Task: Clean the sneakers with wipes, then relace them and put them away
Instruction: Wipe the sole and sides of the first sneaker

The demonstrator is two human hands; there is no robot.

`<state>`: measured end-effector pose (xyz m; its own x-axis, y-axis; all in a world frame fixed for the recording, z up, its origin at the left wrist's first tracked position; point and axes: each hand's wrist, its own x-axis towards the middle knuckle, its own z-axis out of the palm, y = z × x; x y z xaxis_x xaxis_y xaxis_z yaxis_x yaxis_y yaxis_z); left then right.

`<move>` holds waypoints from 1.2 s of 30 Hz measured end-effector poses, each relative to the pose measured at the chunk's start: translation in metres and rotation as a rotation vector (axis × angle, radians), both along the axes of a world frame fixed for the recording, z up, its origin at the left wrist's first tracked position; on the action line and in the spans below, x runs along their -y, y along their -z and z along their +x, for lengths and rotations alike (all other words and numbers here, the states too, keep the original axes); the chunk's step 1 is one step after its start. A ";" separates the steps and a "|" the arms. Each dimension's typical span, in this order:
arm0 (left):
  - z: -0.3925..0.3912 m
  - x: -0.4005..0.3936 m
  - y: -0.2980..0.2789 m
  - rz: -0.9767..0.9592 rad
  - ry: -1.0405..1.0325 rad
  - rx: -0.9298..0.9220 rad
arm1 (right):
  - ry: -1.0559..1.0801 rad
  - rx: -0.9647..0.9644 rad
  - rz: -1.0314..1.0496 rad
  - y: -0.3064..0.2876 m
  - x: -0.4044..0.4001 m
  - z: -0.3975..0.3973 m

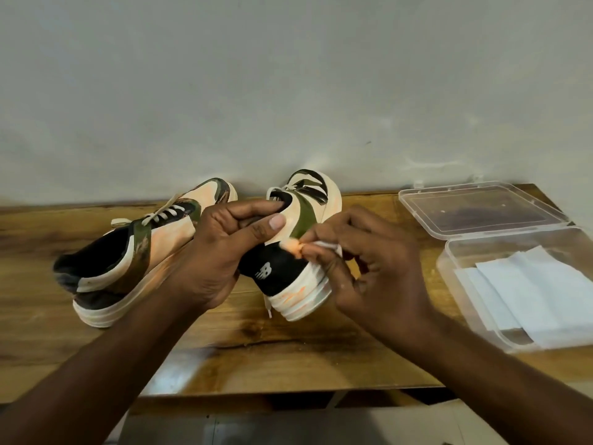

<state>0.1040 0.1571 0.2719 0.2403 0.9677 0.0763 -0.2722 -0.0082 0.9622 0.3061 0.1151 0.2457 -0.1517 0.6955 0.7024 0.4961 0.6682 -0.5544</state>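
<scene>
Gripping the collar of one sneaker (298, 239), the left hand (221, 252) keeps it tilted heel-down above the tabletop (256, 354); its fingers (256, 208) curl over the collar's rim into the opening while the thumb presses on the pale side panel outside. Just right of that thumb, the right hand (369, 268) pinches a small wipe (298, 247) between thumb and fingertips and presses it against the shoe where the pale panel meets the black heel patch. The tip of the wipe is stained orange; its white end shows behind the pinching fingers. Below them, the sole shows orange streaks, and a lace end hangs down under the heel. The remaining right fingers are loosely curled, holding nothing.

Left of the left hand, behind its wrist, the second sneaker (134, 252) lies on the tabletop on its side, laced, its toe toward the wall (288, 91). Well right of the right hand sits an open clear box (449, 261) holding white wipes (529, 293), its lid (481, 207) folded back flat toward the wall.
</scene>
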 end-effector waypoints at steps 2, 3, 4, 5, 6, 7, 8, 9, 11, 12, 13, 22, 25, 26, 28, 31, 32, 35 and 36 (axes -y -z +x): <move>-0.005 -0.001 0.003 0.014 0.033 -0.010 | 0.070 -0.026 -0.104 0.004 -0.010 0.006; -0.008 -0.002 0.005 0.013 0.045 -0.015 | 0.110 -0.038 -0.154 0.007 -0.015 0.009; -0.011 -0.003 0.007 0.010 0.051 -0.020 | 0.137 -0.053 -0.192 0.009 -0.019 0.011; -0.013 -0.004 0.009 0.006 0.050 -0.019 | 0.144 -0.068 -0.212 0.011 -0.019 0.011; -0.016 -0.006 0.010 0.004 0.045 -0.014 | 0.130 -0.074 -0.206 0.011 -0.018 0.009; -0.020 -0.007 0.011 -0.002 0.033 -0.008 | 0.102 -0.066 -0.178 0.011 -0.015 0.004; -0.023 -0.008 0.013 -0.007 0.021 -0.005 | 0.064 -0.046 -0.137 0.011 -0.011 -0.002; -0.026 -0.009 0.014 -0.009 0.011 -0.004 | 0.027 -0.021 -0.100 0.012 -0.007 -0.008; -0.032 -0.011 0.017 -0.024 -0.002 -0.004 | -0.003 0.022 -0.055 0.015 -0.003 -0.017; -0.034 -0.011 0.019 -0.041 -0.004 0.001 | -0.001 0.029 -0.053 0.016 -0.005 -0.019; -0.035 -0.011 0.020 -0.055 0.002 0.008 | 0.002 0.030 -0.058 0.017 -0.008 -0.019; -0.048 -0.013 0.022 0.056 -0.047 -0.148 | 0.070 -0.040 -0.167 0.019 -0.026 -0.023; -0.057 -0.017 0.025 0.141 -0.058 -0.299 | 0.036 -0.019 -0.226 0.027 -0.025 -0.032; -0.059 -0.018 0.026 0.145 -0.053 -0.324 | 0.031 -0.020 -0.239 0.029 -0.026 -0.035; -0.060 -0.019 0.028 0.135 -0.051 -0.327 | 0.026 -0.054 -0.246 0.033 -0.027 -0.037; -0.061 -0.019 0.026 0.168 -0.084 -0.396 | 0.016 -0.083 -0.256 0.033 -0.028 -0.039; -0.061 -0.018 0.025 0.222 -0.091 -0.497 | 0.017 -0.078 -0.254 0.033 -0.028 -0.040; -0.057 -0.019 0.025 0.350 -0.047 -0.834 | 0.024 -0.066 -0.255 0.035 -0.027 -0.041; -0.055 -0.020 0.026 0.346 -0.043 -0.840 | 0.020 -0.070 -0.257 0.034 -0.028 -0.040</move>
